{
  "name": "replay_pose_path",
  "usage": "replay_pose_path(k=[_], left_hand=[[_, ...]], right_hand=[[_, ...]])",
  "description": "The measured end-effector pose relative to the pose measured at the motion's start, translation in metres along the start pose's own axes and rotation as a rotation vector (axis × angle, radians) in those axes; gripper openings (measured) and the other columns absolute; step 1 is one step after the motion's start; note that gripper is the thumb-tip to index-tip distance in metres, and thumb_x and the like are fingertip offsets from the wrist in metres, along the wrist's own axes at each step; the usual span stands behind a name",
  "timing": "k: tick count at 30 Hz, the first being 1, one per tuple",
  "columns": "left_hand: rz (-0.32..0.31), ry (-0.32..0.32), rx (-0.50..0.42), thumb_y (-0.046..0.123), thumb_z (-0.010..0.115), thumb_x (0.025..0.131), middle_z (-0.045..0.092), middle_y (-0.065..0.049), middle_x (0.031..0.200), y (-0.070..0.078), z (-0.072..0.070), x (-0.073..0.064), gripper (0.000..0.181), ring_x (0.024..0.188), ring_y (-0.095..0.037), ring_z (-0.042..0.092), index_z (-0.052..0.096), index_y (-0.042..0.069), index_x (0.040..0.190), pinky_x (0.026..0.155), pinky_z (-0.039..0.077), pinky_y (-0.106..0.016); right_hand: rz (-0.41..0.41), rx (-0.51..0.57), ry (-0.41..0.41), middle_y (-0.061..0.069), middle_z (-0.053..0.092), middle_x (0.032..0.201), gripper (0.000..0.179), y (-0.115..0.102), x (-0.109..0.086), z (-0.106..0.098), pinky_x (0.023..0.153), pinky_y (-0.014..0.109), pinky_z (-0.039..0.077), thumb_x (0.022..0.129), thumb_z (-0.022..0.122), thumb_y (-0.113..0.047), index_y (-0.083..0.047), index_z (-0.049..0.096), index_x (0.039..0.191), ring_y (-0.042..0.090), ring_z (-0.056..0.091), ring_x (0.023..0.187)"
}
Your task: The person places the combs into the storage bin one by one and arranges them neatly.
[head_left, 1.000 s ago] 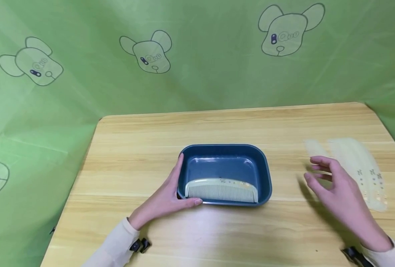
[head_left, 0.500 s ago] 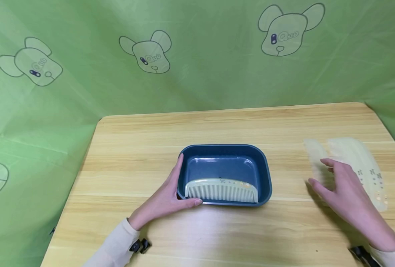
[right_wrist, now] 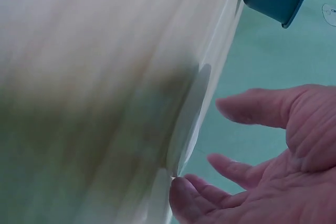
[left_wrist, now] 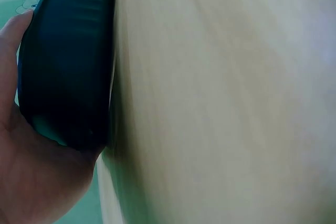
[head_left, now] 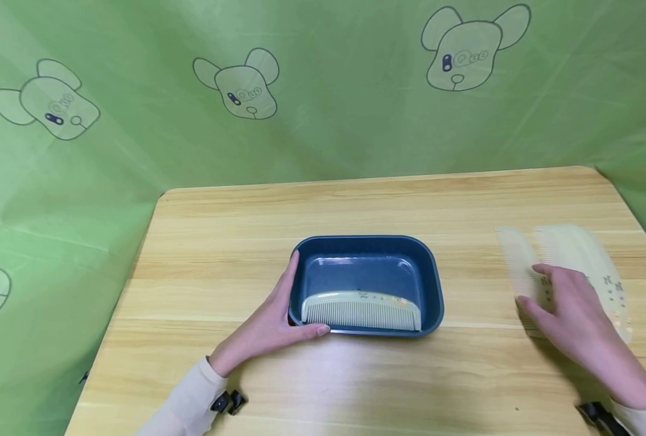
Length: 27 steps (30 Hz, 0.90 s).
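Note:
A dark blue rectangular tray point(head_left: 356, 274) sits mid-table, with one pale green comb point(head_left: 362, 312) lying inside along its near wall. My left hand point(head_left: 271, 324) grips the tray's near left corner, thumb over the front rim and fingers along the left side. At the right, my right hand point(head_left: 576, 315) is over a pale comb point(head_left: 514, 257) lying on the table, thumb and fingers spread apart. Beside it lie overlapping pale combs point(head_left: 587, 251), partly hidden by the hand. In the right wrist view, the fingertips are right at the edge of a comb point(right_wrist: 189, 121).
The wooden table point(head_left: 236, 242) reaches back to a green curtain point(head_left: 345, 139) printed with animal heads. Black devices are strapped at both wrists, the left strap point(head_left: 229, 401) close over the tabletop.
My right hand has moved right and come lower over the leftmost loose comb. The left hand, the tray and the comb inside it have stayed in place.

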<state>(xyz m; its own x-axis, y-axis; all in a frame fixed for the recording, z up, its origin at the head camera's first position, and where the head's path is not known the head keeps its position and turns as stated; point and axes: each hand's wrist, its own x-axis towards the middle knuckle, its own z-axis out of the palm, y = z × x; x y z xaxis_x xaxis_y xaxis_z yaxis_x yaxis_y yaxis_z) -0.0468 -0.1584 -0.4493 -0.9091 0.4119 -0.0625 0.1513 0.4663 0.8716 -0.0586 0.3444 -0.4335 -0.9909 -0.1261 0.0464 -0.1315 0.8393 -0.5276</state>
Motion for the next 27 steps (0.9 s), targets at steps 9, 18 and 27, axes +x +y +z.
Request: replay_pose_path(k=[9, 18, 27], left_hand=[[-0.018, -0.004, -0.005, 0.053, 0.092, 0.087, -0.009, 0.008, 0.18, -0.0017, 0.001, 0.0002, 0.137, 0.164, -0.02, 0.005, -0.015, 0.041, 0.173, 0.127, 0.019, -0.058], [-0.018, -0.004, 0.002, 0.054, 0.091, 0.088, -0.009, 0.007, 0.181, -0.0012, 0.001, -0.0002, 0.136, 0.165, -0.022, 0.005, -0.014, 0.04, 0.173, 0.127, 0.019, -0.057], [-0.03, -0.001, -0.003, 0.055, 0.091, 0.087, -0.009, 0.007, 0.18, -0.0013, 0.0013, 0.0006, 0.137, 0.164, -0.023, 0.006, -0.015, 0.041, 0.173, 0.127, 0.019, -0.057]], right_hand=[[0.013, -0.057, -0.019, 0.058, 0.035, 0.135, 0.078, 0.0048, 0.0049, 0.0002, 0.104, 0.086, 0.028, 0.095, 0.079, -0.003, 0.033, 0.032, 0.147, 0.073, 0.033, 0.123], [0.082, -0.061, -0.08, 0.056, 0.038, 0.134, 0.088, 0.0039, 0.0084, -0.0026, 0.098, 0.084, 0.034, 0.099, 0.081, -0.018, 0.03, 0.029, 0.151, 0.071, 0.037, 0.122], [0.084, -0.024, -0.129, 0.053, 0.043, 0.136, 0.088, -0.0003, 0.01, -0.0029, 0.09, 0.081, 0.042, 0.103, 0.079, -0.023, 0.024, 0.027, 0.156, 0.066, 0.047, 0.12]])
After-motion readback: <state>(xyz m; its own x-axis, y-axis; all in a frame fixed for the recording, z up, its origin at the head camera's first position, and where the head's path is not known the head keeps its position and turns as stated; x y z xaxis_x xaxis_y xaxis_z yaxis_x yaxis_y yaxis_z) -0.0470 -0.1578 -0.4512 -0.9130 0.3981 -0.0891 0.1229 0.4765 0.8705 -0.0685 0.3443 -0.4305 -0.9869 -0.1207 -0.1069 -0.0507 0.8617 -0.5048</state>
